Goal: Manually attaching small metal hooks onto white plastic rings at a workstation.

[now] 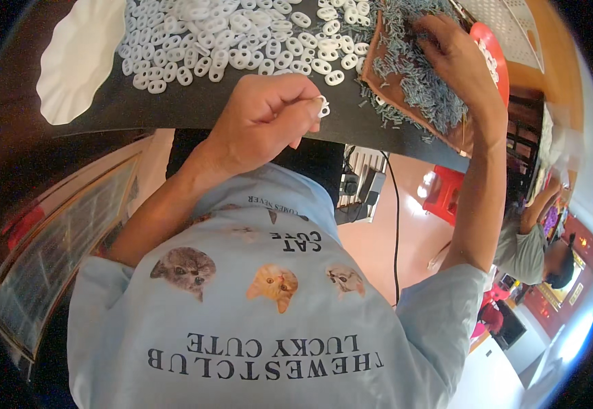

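At the dark desk (194, 105), the left hand (266, 119) pinches a white link (325, 109), loose links (221, 41) beyond; the right hand (454, 58) touches grey pins (409, 78), its grip unclear. Below both are pink floor (371, 255) and a lettered shirt (242, 324).

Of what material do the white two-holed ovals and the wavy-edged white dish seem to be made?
White two-holed ovals: probably moulded plastic, smooth, judging by their uniform rounded shapes.
Wavy-edged white dish: smooth-looking, evenly white without pattern; perhaps plastic, but ceramic stays possible.
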The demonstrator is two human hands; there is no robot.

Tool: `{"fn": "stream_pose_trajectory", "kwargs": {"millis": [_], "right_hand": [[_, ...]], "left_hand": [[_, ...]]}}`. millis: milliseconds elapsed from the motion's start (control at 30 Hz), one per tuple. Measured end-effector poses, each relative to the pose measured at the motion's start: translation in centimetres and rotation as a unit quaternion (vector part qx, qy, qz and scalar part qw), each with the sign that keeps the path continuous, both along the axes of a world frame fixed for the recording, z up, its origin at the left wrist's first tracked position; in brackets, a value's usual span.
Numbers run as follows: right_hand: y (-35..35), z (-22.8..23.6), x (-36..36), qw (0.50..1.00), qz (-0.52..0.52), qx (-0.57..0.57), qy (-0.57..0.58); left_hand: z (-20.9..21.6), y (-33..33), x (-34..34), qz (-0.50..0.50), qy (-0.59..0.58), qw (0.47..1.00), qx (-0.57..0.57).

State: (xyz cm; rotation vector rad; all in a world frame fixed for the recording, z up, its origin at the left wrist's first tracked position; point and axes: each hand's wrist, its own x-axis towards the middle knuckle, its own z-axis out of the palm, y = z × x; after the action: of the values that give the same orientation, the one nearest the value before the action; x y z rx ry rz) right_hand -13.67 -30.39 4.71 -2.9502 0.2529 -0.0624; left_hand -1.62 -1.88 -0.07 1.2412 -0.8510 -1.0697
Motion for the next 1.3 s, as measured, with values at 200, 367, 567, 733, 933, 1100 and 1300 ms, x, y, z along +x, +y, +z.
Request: {"fn": "stream_pose_trajectory", "kwargs": {"millis": [200, 367, 567, 733, 933, 1100, 1300], "right_hand": [[-0.6, -0.3, -0.7, 0.999, -0.034, -0.014, 0.009], [-0.7, -0.3, -0.4, 1.0, -0.01, 0.008, -0.013], [-0.2, 0.3, -0.9, 0.996, -0.058, -0.07, -0.007], [-0.6, 0.0, -0.4, 0.999, -0.042, 0.011, 0.024], [-1.1, 0.0, -0.8, 0.999, -0.042, 0.001, -0.014], [-0.6, 0.3, -0.5, 0.999, -0.035, 0.011, -0.01], [-0.5, -0.2, -0.4, 0.999, -0.025, -0.002, 0.03]], "left_hand": [[0.0, 0.0, 0.0, 0.001, 0.008, 1.0, 0.004], [-0.1, -0.1, 0.0, 0.0, 0.007, 1.0, -0.001], [0.1, -0.3, 0.0, -0.003, 0.009, 1.0, -0.003], [-0.2, -0.1, 0.0, 0.004, 0.015, 1.0, -0.006], [-0.1, -0.2, 0.0, 0.004, 0.021, 1.0, 0.002], [0.0, -0.2, 0.2, 0.002, 0.024, 1.0, 0.001], [0.2, -0.3, 0.2, 0.001, 0.035, 0.999, 0.001]]}}
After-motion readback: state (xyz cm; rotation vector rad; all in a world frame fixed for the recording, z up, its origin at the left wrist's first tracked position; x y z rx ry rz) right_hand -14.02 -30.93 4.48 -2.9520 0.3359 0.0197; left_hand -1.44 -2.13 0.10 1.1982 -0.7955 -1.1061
